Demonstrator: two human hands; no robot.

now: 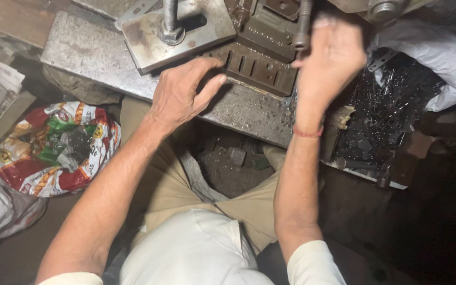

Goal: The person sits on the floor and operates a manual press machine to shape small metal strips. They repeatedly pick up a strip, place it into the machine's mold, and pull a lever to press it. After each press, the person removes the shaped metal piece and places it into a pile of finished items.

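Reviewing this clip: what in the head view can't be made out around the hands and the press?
- Right hand: blurred; whether its fingers grip anything cannot be told.
- Left hand: its fingertips cover part of the slotted metal block.
- Press parts: cut off by the top edge.
- Small metal pieces at right: too dark and small to identify.

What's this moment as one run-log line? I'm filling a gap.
left hand: fingertips on slotted metal block | right hand: raised by threaded rod | small metal parts to the right
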